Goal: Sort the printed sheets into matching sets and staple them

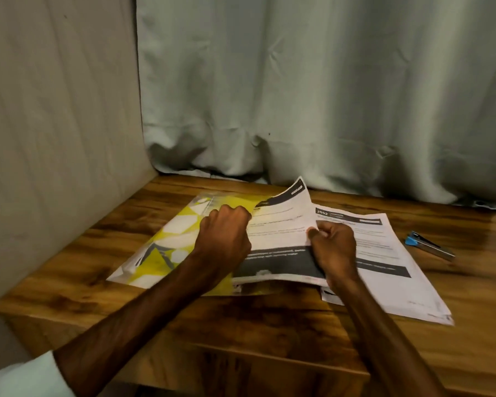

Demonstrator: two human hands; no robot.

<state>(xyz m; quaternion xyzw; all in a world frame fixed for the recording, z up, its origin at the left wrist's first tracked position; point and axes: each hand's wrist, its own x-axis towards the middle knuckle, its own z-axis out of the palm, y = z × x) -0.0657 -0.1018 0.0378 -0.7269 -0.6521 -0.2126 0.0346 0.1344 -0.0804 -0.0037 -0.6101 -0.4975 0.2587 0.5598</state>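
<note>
One printed sheet (281, 233) is pinched by curled fingers (312, 232), left hand (224, 236) at one edge, right hand (334, 247) opposite.

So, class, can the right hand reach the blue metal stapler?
Probably yes, once freed: right hand pinches a lifted printed sheet; only flat white sheets lie between it and the blue metal stapler.

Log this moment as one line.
step: sorting | left hand: grips lifted sheet | right hand: pinches its edge | stapler: on table, untouched
</note>
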